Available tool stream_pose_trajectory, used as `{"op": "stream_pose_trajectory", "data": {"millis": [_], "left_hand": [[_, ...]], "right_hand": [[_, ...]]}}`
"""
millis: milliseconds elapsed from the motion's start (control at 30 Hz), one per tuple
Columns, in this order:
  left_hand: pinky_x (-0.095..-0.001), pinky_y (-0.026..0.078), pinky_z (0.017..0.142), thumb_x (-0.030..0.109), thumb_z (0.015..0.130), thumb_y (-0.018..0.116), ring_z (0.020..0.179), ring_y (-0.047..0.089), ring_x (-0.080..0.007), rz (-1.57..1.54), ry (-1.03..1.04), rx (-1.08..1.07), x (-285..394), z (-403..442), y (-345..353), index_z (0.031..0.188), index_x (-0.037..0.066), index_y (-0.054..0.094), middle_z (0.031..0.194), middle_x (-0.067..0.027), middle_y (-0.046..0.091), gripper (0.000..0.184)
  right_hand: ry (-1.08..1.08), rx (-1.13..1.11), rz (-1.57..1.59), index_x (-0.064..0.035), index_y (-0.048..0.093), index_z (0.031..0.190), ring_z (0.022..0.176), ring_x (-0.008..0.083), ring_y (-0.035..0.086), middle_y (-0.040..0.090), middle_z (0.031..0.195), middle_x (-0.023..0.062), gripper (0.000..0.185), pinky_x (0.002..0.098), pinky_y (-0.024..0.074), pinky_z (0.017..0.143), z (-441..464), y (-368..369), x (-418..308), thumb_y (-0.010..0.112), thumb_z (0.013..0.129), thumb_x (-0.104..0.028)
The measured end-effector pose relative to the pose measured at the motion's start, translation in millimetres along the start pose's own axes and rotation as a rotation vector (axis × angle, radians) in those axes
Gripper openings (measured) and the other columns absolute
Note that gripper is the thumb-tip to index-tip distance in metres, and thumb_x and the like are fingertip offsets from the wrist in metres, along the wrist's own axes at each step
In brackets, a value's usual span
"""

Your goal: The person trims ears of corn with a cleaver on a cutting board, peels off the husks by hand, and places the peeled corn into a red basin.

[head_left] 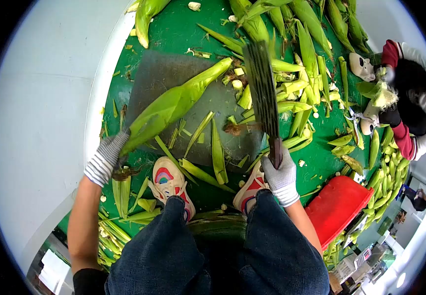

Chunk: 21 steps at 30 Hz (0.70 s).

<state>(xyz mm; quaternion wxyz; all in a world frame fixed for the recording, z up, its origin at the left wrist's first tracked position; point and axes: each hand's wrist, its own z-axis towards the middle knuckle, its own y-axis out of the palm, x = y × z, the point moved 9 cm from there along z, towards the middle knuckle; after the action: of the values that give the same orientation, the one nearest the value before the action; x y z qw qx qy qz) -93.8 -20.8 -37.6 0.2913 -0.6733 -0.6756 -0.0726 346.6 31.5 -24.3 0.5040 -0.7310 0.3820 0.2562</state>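
A striped glove covers my left hand (pixel 108 156), closed round the lower end of a green ear of corn in its husk (pixel 171 104). The ear slants up and right over a dark board (pixel 149 73). In my gloved right hand (pixel 280 172) is the handle of a cleaver (pixel 262 83), its dark, ridged blade pointing up above the board's right side. Blade and ear are apart. Cut husk leaves (pixel 200 132) and a brown tuft of silk (pixel 233 129) lie on the board.
Husked ears (pixel 311 19) and cut pieces (pixel 296 88) cover the green floor (pixel 183 24) ahead. A red container (pixel 338 206) stands at the right, near a heap of corn (pixel 387 182). Another person (pixel 407 98) sits at the far right, holding an ear. My shoes (pixel 169 179) are below the board.
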Motion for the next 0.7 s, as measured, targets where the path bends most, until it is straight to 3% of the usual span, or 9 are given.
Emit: {"op": "stream_pose_trajectory", "data": {"millis": [33,67,167,233,267,367,433,600,700], "left_hand": [[-0.0229,0.038,0.041,0.055,0.084,0.059,0.045,0.044,-0.0098,0.043,0.006,0.027,7.2,-0.9,-3.9,0.094,0.002,0.063,0.063,-0.0018,0.055,0.055],[-0.0231,0.035,0.037,0.057,0.084,0.057,0.040,0.041,-0.0091,0.110,0.049,0.150,17.9,-1.3,-12.4,0.085,0.002,0.064,0.055,-0.0010,0.051,0.056],[-0.0244,0.033,0.037,0.057,0.084,0.057,0.038,0.038,-0.0094,0.227,0.029,-0.030,41.5,1.1,-15.5,0.078,0.001,0.064,0.051,-0.0009,0.048,0.057],[-0.0262,0.029,0.036,0.057,0.084,0.058,0.038,0.038,-0.0095,0.176,0.007,-0.065,50.2,-1.5,-15.4,0.079,0.000,0.063,0.050,-0.0004,0.046,0.057],[-0.0263,0.028,0.036,0.057,0.084,0.058,0.038,0.037,-0.0095,0.186,0.009,-0.058,56.6,0.2,-17.5,0.079,0.000,0.063,0.050,-0.0001,0.045,0.057],[-0.0281,0.028,0.034,0.057,0.083,0.059,0.036,0.035,-0.0103,0.262,0.028,-0.013,66.8,14.8,-30.4,0.076,0.000,0.062,0.046,0.0006,0.041,0.057],[-0.0292,0.029,0.033,0.056,0.084,0.059,0.035,0.035,-0.0110,0.345,-0.008,0.003,83.0,7.0,-32.1,0.075,0.001,0.062,0.046,0.0004,0.041,0.056],[-0.0306,0.029,0.031,0.058,0.085,0.056,0.033,0.035,-0.0127,0.366,0.022,-0.105,89.3,19.3,-32.0,0.072,0.002,0.061,0.044,0.0000,0.040,0.057],[-0.0301,0.029,0.031,0.057,0.085,0.056,0.032,0.034,-0.0125,0.367,-0.014,-0.064,81.3,18.7,-32.0,0.072,0.002,0.061,0.044,0.0002,0.040,0.056]], "right_hand": [[-0.054,0.009,-0.075,0.0000,0.051,0.092,0.054,0.0133,0.055,0.056,0.067,0.0073,0.018,0.0280,0.0450,0.050,6.5,3.1,-19.9,0.063,0.081,-0.008],[-0.059,-0.007,-0.154,-0.0018,0.052,0.088,0.062,0.0362,0.061,0.058,0.068,0.0216,0.024,0.0372,0.0476,0.056,12.7,5.1,-45.8,0.067,0.079,-0.018],[-0.091,-0.055,-0.230,0.0004,0.052,0.087,0.060,0.0333,0.056,0.055,0.067,0.0206,0.029,0.0368,0.0447,0.058,36.7,42.0,-56.5,0.069,0.080,-0.021],[-0.074,-0.091,-0.298,0.0005,0.052,0.086,0.062,0.0397,0.053,0.057,0.069,0.0230,0.031,0.0378,0.0443,0.058,58.9,72.7,-29.7,0.070,0.080,-0.025],[-0.090,-0.095,-0.309,-0.0001,0.053,0.086,0.057,0.0343,0.052,0.055,0.065,0.0196,0.031,0.0369,0.0438,0.057,65.1,80.9,-27.7,0.070,0.080,-0.026],[-0.045,-0.164,-0.298,-0.0004,0.055,0.090,0.067,0.0401,0.062,0.061,0.070,0.0236,0.034,0.0433,0.0481,0.060,63.9,74.3,-38.4,0.069,0.079,-0.029],[-0.074,-0.092,-0.218,-0.0008,0.055,0.087,0.063,0.0309,0.064,0.059,0.065,0.0209,0.034,0.0391,0.0474,0.057,57.6,50.9,-66.9,0.072,0.078,-0.029],[-0.345,0.188,0.360,0.0044,0.057,0.106,0.079,0.0105,0.059,0.065,0.090,0.0100,0.031,0.0269,0.0493,0.072,42.3,-10.8,-169.1,0.070,0.079,-0.002],[-0.222,-0.050,0.187,0.0027,0.061,0.102,0.076,0.0154,0.063,0.066,0.081,0.0186,0.023,0.0293,0.0501,0.069,63.9,59.9,-87.0,0.063,0.084,-0.013]]}}
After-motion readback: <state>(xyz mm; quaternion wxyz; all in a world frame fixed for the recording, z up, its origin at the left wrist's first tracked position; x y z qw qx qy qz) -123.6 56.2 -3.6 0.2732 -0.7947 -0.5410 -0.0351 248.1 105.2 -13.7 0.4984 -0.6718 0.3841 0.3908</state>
